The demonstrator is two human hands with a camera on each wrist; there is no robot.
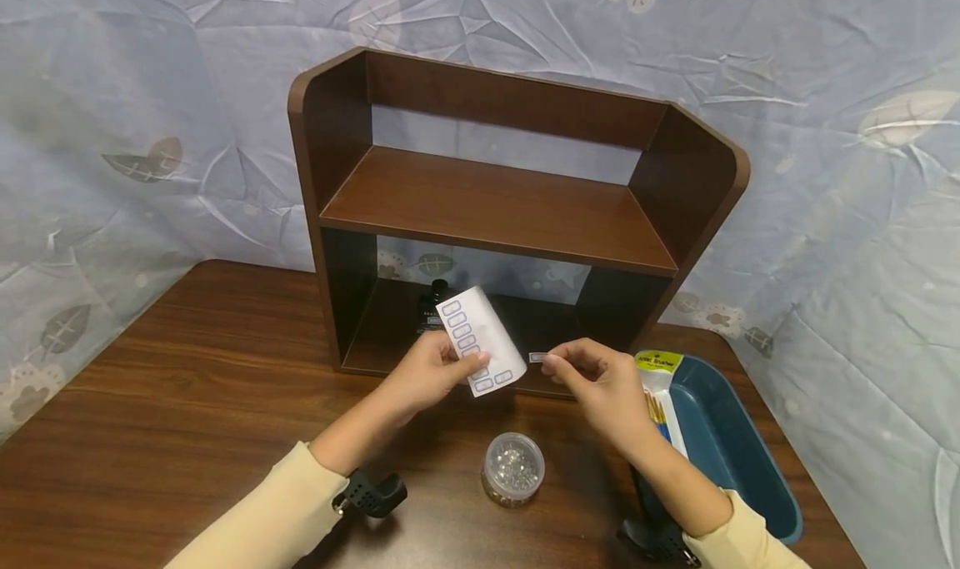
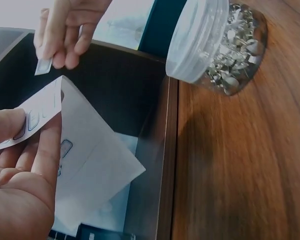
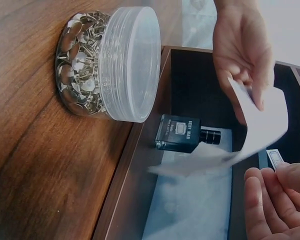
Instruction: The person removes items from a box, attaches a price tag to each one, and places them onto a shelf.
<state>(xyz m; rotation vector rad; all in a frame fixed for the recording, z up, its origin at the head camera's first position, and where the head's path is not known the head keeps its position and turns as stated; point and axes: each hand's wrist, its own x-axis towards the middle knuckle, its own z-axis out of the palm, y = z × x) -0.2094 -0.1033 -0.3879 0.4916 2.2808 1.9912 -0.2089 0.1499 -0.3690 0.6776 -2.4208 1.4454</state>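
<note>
L sleeve [image 1: 255, 511], 7 o'clock; L hand [image 1: 429, 371] pinching sheet [image 1: 489, 337]; R hand [image 1: 606, 390], 4 o'clock, pinching label [image 1: 537, 357]; both prob. light, limp: hold edges.

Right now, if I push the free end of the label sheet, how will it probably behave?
The label sheet is probably floppy: it curves beyond the left hand. It should be light, looking paper-thin. It may crease if pushed hard, since nothing backs it there.
</note>
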